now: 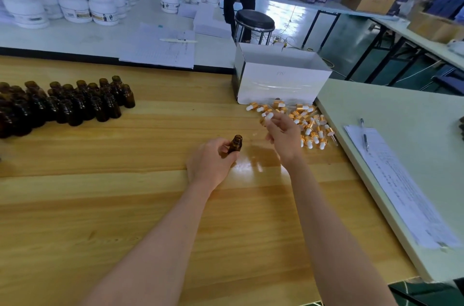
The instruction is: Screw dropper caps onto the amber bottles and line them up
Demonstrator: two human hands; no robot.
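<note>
Fingers [224,149] of the left hand [213,160] were curled round an amber bottle [236,145], gripping its lower body so that the open threaded neck stood clear above them, tilted a little toward the box [281,79]. The bottle was held just above the table [125,205], well in front of the box and somewhat to its left.

The right hand [283,135] hung nearer the box, at the edge of the pile [311,127] of dropper caps that lay against the box's front wall. Its fingertips [272,121] seemed to pinch one cap [267,115], the white bulb showing above them, while the other fingers were loosely bent. Blur there kept the grip from being sure, and the glass tube could hardly be made out.

Far to the left of the box stood the bottles [62,102], packed together and all uncapped as far as could be seen. No capped bottle showed, so the task looked to be at or near its start.

The step in hand looked like the fetching of a cap for the held bottle. Next, the cap would need carrying away from the box to the bottle, its tube threaded straight down the narrow neck, then the collar seated square and turned. A slanted entry could knock the glass tube on the rim or cross the thread.
</note>
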